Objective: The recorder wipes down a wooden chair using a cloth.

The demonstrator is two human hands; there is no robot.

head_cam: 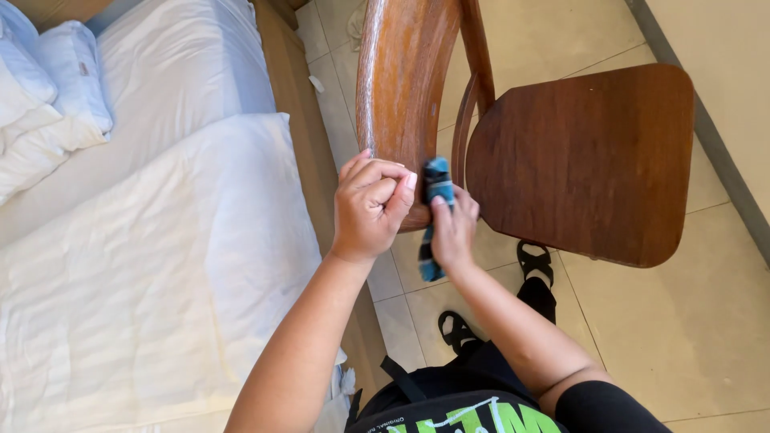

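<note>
A brown wooden chair [585,160] stands in front of me on the tiled floor, its curved backrest [401,80] nearest me. My left hand [370,204] is closed over the lower end of the backrest. My right hand [453,232] holds a blue and black cloth [435,186] and presses it against the backrest's edge, right beside my left hand. Part of the cloth hangs down below my right hand.
A bed with white sheets [144,265] and pillows [48,88] lies to the left, its wooden side rail [309,136] close to the chair. Beige floor tiles [682,337] run to a wall [722,48] at the right. My sandalled feet [536,261] show below.
</note>
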